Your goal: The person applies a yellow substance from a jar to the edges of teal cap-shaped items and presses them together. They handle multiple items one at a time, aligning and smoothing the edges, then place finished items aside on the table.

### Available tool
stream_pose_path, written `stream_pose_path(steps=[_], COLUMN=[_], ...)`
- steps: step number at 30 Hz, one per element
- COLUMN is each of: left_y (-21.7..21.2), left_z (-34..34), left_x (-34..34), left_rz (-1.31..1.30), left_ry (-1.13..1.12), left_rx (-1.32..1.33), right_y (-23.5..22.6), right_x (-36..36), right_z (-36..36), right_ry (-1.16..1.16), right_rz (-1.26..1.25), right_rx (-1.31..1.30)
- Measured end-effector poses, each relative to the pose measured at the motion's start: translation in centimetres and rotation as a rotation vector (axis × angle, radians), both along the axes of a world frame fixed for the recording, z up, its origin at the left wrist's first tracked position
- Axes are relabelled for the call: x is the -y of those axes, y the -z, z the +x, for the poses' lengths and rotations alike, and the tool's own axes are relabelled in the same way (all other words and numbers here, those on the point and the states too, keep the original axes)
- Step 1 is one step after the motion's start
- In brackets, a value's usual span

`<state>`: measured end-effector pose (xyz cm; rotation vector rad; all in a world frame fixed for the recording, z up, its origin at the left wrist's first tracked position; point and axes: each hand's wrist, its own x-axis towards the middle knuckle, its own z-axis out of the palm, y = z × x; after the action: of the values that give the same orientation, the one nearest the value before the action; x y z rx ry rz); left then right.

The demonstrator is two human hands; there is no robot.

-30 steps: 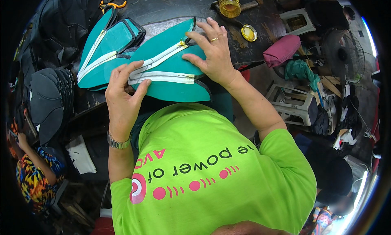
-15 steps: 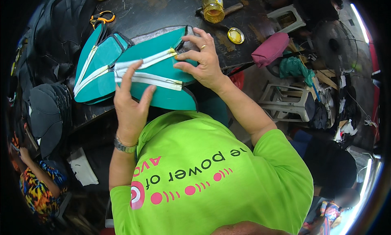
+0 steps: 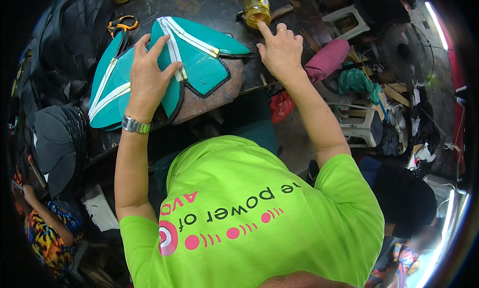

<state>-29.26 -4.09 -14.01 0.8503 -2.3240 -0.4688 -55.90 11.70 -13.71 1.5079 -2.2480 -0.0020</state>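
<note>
A teal curved fabric panel [image 3: 202,76] with black-edged sides and two white strips meeting in a V lies on a stone-like slab [image 3: 209,101] at the table's front edge. Resting on its left part with fingers apart is my left hand [image 3: 148,81], a metal watch on the wrist. My right hand [image 3: 282,53] reaches to a yellowish glass jar [image 3: 257,7], its stretched index fingertip at the jar's open mouth and the other fingers loosely bent. A similar teal panel [image 3: 102,71] with white strips sits to the left, partly behind my left hand.
Orange-handled scissors [image 3: 122,23] lie at the back left. A hammer [image 3: 282,11] is beside the jar. Black material [image 3: 75,38] and stacked dark pieces [image 3: 59,143] crowd the left. A pink bundle [image 3: 327,59], white stools [image 3: 354,123] and a fan [image 3: 405,51] stand right.
The teal panel has been turned round, so its white V now points away from me. My right hand has left the panel for the jar and now covers where the lid lay.
</note>
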Motion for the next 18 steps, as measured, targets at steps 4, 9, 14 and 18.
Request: stream_pose_path(steps=[4,9,14,18], left_y=[-0.5,-0.3,1.0,1.6], left_z=[-0.3,-1.0,-1.2,-1.0], left_x=[0.2,1.9,2.6,2.5], left_rz=[-0.011,-0.061,-0.008,-0.014], left_ry=[0.008,0.063,0.064,0.072], left_rx=[0.019,0.078,0.086,0.053], right_y=[-1.1,-4.1,-1.6,2.2], right_x=[0.1,-1.5,-0.6,1.3], right_z=[0.3,2.5,5.4,5.1], right_ry=[-0.058,-0.304,-0.574,-0.503], right_rz=[-0.014,-0.145,-0.342,-0.191], right_rx=[-0.050,0.392,0.910,0.845])
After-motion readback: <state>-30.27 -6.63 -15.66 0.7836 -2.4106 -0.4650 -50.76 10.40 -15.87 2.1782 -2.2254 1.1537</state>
